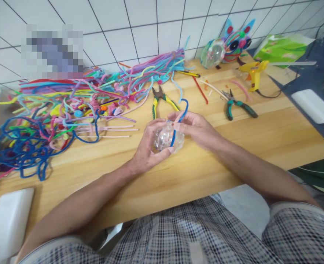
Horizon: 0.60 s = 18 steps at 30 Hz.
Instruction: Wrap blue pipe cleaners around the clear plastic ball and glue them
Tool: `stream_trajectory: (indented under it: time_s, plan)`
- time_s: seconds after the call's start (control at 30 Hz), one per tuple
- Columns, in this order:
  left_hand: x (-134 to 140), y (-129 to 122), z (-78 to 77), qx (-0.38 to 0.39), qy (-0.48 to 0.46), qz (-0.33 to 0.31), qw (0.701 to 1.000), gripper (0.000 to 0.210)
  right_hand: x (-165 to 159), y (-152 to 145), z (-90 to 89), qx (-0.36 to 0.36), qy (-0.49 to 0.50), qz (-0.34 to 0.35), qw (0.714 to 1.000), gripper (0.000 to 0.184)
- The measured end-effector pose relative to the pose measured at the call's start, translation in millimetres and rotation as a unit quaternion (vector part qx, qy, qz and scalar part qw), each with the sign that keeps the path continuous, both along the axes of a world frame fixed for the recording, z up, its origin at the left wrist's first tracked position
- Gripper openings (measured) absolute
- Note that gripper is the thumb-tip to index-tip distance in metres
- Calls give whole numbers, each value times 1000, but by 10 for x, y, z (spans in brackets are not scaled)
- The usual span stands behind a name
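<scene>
My left hand [148, 149] is wrapped round the side of a clear plastic bottle piece [163, 137], its thumb at the lower edge. A dark blue pipe cleaner [184, 106] lies across the clear plastic, and its free upper end curls above my fingers. My right hand [193, 125] pinches this pipe cleaner between thumb and fingers at the upper right of the plastic. Just beyond my hands lie yellow-and-green pliers [166, 102] with their jaws apart. To their right, teal-handled pliers [237, 106] rest on the wooden table [206, 168].
Many coloured pipe cleaners [151, 69] are heaped on the left and along the tiled wall. At the back right stand a decorated animal-face bottle [228, 49] and a yellow glue gun [252, 73] with a cord. White power banks [9, 223] lie at left and right.
</scene>
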<state>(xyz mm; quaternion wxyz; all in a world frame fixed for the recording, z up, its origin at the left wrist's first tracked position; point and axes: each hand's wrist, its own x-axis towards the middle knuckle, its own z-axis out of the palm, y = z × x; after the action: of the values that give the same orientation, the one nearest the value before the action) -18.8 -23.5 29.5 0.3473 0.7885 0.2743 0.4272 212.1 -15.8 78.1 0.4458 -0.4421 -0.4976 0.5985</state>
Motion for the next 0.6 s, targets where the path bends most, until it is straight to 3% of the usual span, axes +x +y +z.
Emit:
stream_trajectory:
  time_s: [0.2, 0.47, 0.6]
  plan:
    - [-61, 91, -56, -16, 30, -29, 999, 95, 23, 7, -33, 4, -2, 8, 1000, 52]
    - [-48, 31, 224, -163, 106, 52, 980, 81, -15, -44, -3, 49, -33, 20, 998, 44]
    - [-27, -4, 242, -151, 66, 46, 985, 75, -13, -49, 32, 64, -36, 26, 997, 41]
